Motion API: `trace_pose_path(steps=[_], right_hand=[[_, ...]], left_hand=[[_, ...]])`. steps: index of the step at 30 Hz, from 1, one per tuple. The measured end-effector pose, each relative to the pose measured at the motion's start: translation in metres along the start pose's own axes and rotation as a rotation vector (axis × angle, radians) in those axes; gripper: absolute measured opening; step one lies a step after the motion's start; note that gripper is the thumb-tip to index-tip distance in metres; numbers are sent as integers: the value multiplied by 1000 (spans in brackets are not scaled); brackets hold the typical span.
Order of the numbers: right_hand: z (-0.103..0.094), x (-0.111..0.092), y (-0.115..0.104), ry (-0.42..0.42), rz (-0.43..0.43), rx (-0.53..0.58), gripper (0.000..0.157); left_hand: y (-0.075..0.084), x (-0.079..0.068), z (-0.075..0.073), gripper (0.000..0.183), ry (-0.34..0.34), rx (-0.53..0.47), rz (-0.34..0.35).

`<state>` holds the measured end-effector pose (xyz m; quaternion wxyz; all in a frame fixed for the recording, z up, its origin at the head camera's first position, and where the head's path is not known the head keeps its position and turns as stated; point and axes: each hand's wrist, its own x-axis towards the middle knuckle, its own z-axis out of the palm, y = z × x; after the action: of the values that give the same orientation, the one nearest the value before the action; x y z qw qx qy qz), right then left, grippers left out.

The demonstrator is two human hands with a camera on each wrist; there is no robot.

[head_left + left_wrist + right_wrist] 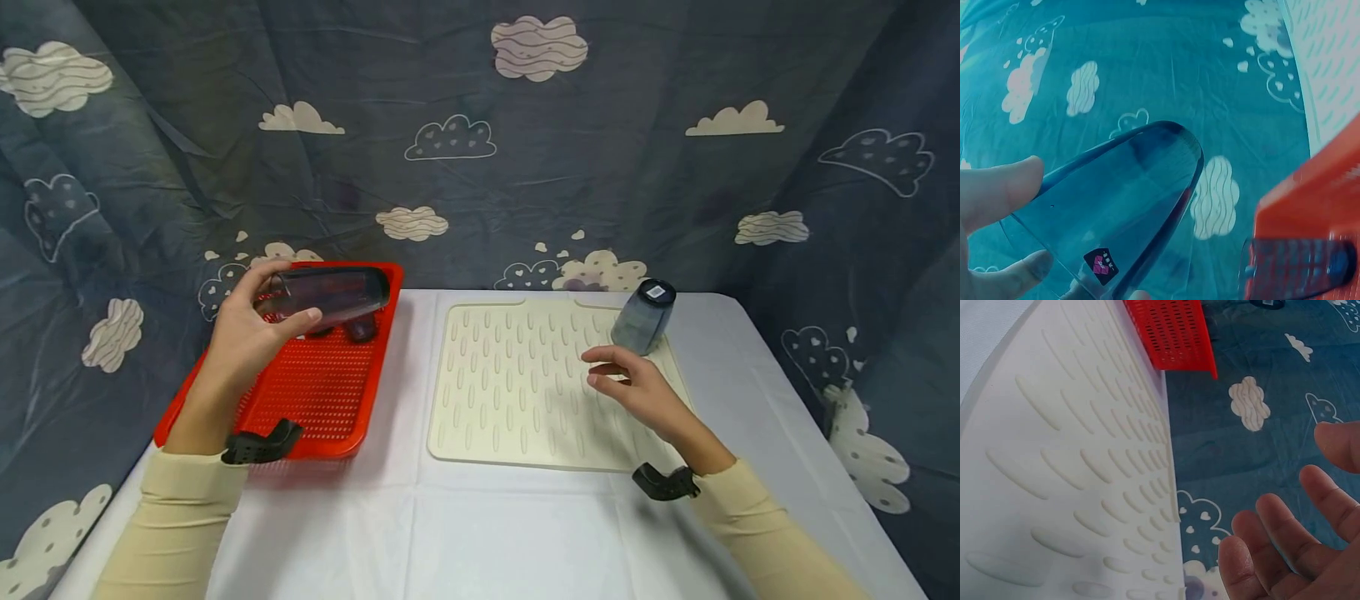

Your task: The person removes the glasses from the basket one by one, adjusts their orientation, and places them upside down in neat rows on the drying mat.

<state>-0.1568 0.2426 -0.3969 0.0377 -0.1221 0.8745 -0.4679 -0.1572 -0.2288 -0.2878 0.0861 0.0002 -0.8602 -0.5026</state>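
My left hand (251, 321) grips a dark blue-tinted drinking glass (333, 292) near its rim, tilted on its side above the red basket (318, 400). In the left wrist view, a small dark label with a pink mark shows on this glass (1129, 194). Another tinted glass (1291, 267) lies in the basket, partly hidden in the head view. My right hand (637, 387) hovers over the cream ridged drying mat (510, 383), fingers loosely bent and holding nothing. Just beyond it, a second blue glass (643, 318) stands upside down on the mat's far right corner, a white sticker on its base.
A white cloth covers the table (517, 533). The basket stands at the left, the mat to its right. Behind hangs a dark blue curtain (450, 75) with a cloud print, which also runs along both sides.
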Motion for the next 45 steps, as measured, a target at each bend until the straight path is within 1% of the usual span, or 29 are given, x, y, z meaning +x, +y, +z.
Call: trace_pose_path(steps=[3, 7, 16, 20, 24, 29, 32, 38, 45], right_hand=[[-1, 0, -1, 3, -12, -11, 37], [-1, 2, -2, 1, -13, -7, 38], [2, 5, -3, 7, -15, 4, 38], [4, 7, -3, 15, -31, 8, 38], [6, 8, -4, 15, -32, 9, 38], [9, 10, -6, 5, -22, 41, 37], [10, 11, -6, -9, -22, 49, 37], [9, 9, -7, 4, -5, 37, 36], [16, 15, -5, -1, -9, 64, 37]], left_hand=[[2, 1, 9, 74, -18, -42, 12], [4, 3, 20, 73, -45, -63, 13], [12, 4, 47, 70, -126, -219, -46], [13, 5, 61, 65, -136, -268, -36], [12, 5, 71, 63, -142, -301, -26], [10, 3, 84, 64, -153, -338, -40], [9, 2, 94, 65, -159, -368, -44], [6, -1, 119, 68, -211, -429, -8], [2, -5, 135, 69, -241, -419, 38]])
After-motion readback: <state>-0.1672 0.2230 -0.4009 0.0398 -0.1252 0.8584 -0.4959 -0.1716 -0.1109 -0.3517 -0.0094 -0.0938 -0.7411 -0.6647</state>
